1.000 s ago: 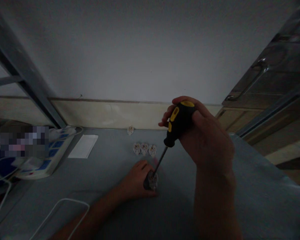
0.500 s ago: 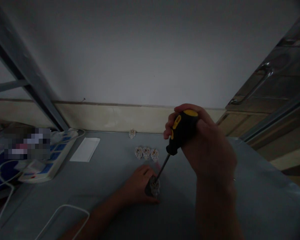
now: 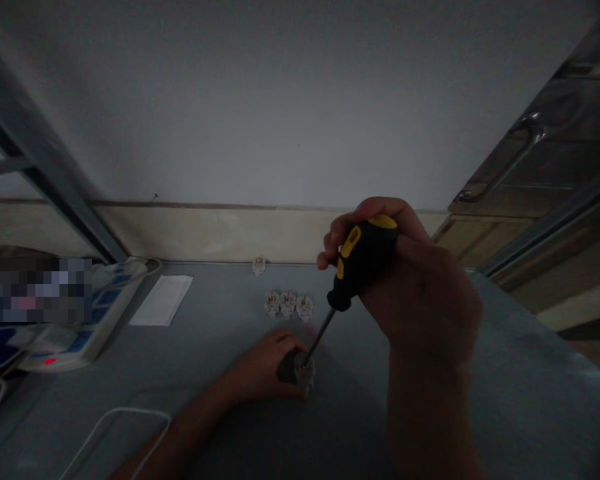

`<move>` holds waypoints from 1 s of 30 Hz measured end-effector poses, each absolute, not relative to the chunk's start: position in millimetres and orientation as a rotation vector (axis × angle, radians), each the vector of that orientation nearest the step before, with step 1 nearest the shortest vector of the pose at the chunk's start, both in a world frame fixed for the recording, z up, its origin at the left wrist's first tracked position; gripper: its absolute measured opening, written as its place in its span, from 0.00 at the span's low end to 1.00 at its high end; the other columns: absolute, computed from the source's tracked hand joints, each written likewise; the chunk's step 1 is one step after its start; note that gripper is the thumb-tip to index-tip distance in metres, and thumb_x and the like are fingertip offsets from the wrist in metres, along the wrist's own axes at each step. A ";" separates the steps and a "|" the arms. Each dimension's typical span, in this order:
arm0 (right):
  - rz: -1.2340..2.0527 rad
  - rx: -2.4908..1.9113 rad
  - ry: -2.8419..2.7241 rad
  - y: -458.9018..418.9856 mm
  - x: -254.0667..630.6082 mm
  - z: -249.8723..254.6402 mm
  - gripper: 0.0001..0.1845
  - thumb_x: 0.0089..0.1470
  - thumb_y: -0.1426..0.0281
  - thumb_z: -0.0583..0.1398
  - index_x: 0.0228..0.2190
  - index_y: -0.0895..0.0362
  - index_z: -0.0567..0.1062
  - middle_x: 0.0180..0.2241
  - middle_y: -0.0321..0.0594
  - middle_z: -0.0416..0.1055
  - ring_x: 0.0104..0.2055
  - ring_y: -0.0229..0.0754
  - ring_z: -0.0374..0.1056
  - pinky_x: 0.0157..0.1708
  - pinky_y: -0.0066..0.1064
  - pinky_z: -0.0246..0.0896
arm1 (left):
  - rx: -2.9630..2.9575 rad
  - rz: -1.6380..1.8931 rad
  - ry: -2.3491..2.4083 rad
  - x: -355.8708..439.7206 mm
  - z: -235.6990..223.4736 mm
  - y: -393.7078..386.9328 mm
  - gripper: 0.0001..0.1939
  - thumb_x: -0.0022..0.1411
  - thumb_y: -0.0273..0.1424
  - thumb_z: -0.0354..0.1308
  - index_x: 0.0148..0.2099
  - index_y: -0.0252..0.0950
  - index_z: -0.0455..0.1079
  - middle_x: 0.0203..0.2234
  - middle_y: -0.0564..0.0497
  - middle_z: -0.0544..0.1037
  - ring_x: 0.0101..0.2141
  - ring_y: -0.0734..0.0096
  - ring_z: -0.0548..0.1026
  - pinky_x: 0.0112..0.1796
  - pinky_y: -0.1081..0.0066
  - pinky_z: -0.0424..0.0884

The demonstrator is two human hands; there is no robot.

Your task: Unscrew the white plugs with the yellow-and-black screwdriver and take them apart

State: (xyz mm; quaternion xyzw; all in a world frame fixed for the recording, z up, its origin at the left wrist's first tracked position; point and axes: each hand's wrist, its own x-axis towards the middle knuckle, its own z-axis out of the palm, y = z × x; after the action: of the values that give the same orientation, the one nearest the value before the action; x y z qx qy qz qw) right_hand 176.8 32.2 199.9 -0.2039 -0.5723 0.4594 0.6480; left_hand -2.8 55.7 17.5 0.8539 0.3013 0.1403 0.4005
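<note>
no words, brand or numbers can be read: the yellow-and-black screwdriver handle (image 3: 363, 257) shows only bare colour, the power strip (image 3: 85, 333) only blue switches too dim to tell, and a pixelated patch (image 3: 43, 290) beside that strip stays unreadable.

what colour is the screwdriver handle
The screwdriver handle is black and yellow, clearest in the head view.

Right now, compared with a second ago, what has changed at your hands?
The right hand seems to have turned the screwdriver slightly, its tip still in the plug under the left hand. Nothing was taken or let go. The three-plug row stayed put.
</note>
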 end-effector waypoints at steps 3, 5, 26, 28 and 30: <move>0.991 -0.466 -1.331 32.2 178.7 196.5 0.10 0.55 0.67 0.62 0.41 0.52 0.71 0.42 0.38 0.71 0.48 0.43 0.71 0.48 0.38 0.72 | 2.157 0.347 0.809 -0.7 15.1 56.8 0.29 0.43 0.35 0.77 0.46 0.39 0.70 0.46 0.49 0.74 0.47 0.56 0.72 0.48 0.62 0.69; 0.967 -0.460 -1.340 31.5 177.9 194.1 0.14 0.54 0.70 0.64 0.40 0.50 0.66 0.43 0.35 0.72 0.44 0.40 0.73 0.45 0.38 0.73 | 2.172 0.341 0.815 0.5 13.0 57.4 0.30 0.42 0.36 0.78 0.46 0.38 0.70 0.44 0.49 0.74 0.46 0.57 0.73 0.47 0.63 0.69; 1.203 -0.274 -1.323 34.1 177.5 199.7 0.16 0.53 0.62 0.62 0.43 0.48 0.66 0.28 0.33 0.68 0.22 0.34 0.61 0.19 0.27 0.56 | 2.185 0.343 0.751 -2.9 15.9 60.7 0.27 0.47 0.36 0.77 0.46 0.38 0.70 0.44 0.49 0.75 0.46 0.58 0.73 0.47 0.65 0.68; 1.240 -0.257 -1.338 37.1 178.7 200.3 0.15 0.56 0.59 0.57 0.43 0.51 0.71 0.29 0.37 0.68 0.25 0.37 0.64 0.23 0.31 0.61 | 2.188 0.340 0.756 -2.9 17.0 60.4 0.26 0.47 0.35 0.76 0.46 0.38 0.70 0.44 0.49 0.75 0.47 0.58 0.73 0.46 0.64 0.68; 1.233 -0.287 -1.352 39.4 179.4 199.8 0.14 0.58 0.59 0.56 0.41 0.53 0.73 0.31 0.39 0.69 0.28 0.38 0.66 0.26 0.33 0.65 | 2.193 0.334 0.756 -2.9 17.0 60.1 0.26 0.47 0.35 0.77 0.46 0.38 0.70 0.45 0.49 0.75 0.47 0.57 0.73 0.46 0.64 0.68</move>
State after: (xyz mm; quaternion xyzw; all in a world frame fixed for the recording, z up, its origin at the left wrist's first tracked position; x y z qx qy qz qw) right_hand 179.4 39.4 199.8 -0.1239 -0.5835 0.5322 0.6008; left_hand -2.9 60.1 17.0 0.8623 0.2971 0.1312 0.3885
